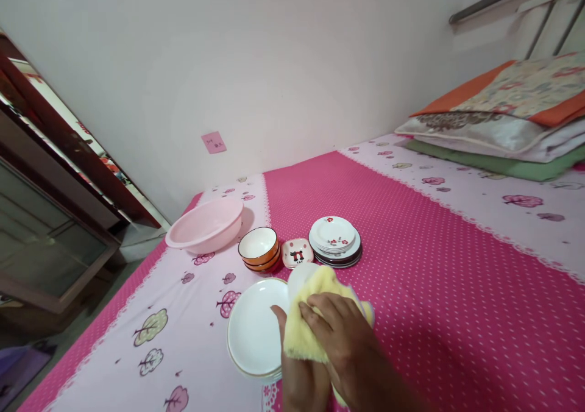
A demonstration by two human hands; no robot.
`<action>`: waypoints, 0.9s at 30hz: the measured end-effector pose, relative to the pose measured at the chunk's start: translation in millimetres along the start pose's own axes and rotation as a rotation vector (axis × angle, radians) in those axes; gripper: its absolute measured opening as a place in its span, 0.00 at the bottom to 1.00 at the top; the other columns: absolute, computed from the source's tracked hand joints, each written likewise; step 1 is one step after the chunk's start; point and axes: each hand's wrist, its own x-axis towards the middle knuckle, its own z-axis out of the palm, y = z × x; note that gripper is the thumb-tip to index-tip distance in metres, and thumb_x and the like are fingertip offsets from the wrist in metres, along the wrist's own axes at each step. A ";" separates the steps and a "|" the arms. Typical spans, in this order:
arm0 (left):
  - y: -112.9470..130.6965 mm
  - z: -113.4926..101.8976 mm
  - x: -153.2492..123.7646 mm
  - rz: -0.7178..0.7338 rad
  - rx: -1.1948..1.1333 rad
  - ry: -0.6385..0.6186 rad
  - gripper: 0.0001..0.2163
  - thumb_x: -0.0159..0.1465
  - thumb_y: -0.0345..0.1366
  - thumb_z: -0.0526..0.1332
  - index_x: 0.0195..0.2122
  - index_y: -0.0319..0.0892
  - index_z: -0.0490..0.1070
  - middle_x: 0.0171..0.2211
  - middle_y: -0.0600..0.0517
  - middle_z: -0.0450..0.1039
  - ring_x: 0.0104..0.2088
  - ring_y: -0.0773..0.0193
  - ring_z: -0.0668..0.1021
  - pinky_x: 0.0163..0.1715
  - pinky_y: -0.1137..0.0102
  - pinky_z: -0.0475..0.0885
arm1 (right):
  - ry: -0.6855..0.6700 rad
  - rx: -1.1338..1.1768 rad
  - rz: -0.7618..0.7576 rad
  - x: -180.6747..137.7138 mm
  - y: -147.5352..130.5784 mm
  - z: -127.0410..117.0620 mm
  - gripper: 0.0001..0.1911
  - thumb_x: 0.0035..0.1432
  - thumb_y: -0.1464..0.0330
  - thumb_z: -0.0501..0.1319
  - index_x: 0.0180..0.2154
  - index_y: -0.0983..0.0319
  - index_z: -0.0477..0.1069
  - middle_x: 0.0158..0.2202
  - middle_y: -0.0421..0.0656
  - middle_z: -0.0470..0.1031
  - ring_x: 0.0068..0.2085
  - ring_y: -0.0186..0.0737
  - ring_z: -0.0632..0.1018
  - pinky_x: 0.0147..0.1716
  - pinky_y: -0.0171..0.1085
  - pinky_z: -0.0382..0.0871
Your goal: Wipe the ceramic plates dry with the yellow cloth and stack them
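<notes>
My right hand (340,333) presses a yellow cloth (299,339) against a small white dish (299,276), its fingers curled over the cloth. My left hand (297,375) grips the dish from below, mostly hidden under the cloth. Only the dish's top rim shows. Just to the left, a large white plate (253,333) with a gold rim lies on the pink bed sheet, seemingly atop another plate.
Behind the hands stand stacked orange bowls (259,247), a small cat-print dish (297,253), a stack of floral plates (335,238) and a pink basin (205,223). Folded quilts (503,119) lie far right. A glass-fronted cabinet (46,217) stands beside the bed's left edge.
</notes>
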 end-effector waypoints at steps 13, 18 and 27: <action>-6.5 0.8 3.8 0.042 0.140 -0.019 0.16 0.71 0.32 0.60 0.59 0.42 0.77 0.55 0.43 0.80 0.63 0.51 0.75 0.68 0.52 0.63 | 0.010 0.592 0.709 5.4 82.3 -17.8 0.21 0.64 0.58 0.57 0.49 0.66 0.75 0.42 0.53 0.83 0.43 0.56 0.83 0.42 0.49 0.77; 5.9 -15.1 12.7 0.082 0.013 0.027 0.14 0.74 0.32 0.56 0.51 0.41 0.82 0.54 0.45 0.81 0.59 0.52 0.78 0.67 0.54 0.64 | -0.188 1.238 1.151 5.0 99.3 -24.3 0.28 0.56 0.46 0.66 0.42 0.65 0.75 0.27 0.47 0.81 0.27 0.47 0.82 0.28 0.40 0.76; 16.9 2.4 0.5 0.176 0.300 0.167 0.21 0.67 0.35 0.67 0.61 0.46 0.74 0.52 0.45 0.82 0.54 0.52 0.81 0.61 0.58 0.71 | -0.306 1.529 0.962 3.4 80.6 -18.3 0.28 0.47 0.55 0.75 0.46 0.63 0.74 0.30 0.43 0.82 0.28 0.43 0.81 0.31 0.39 0.76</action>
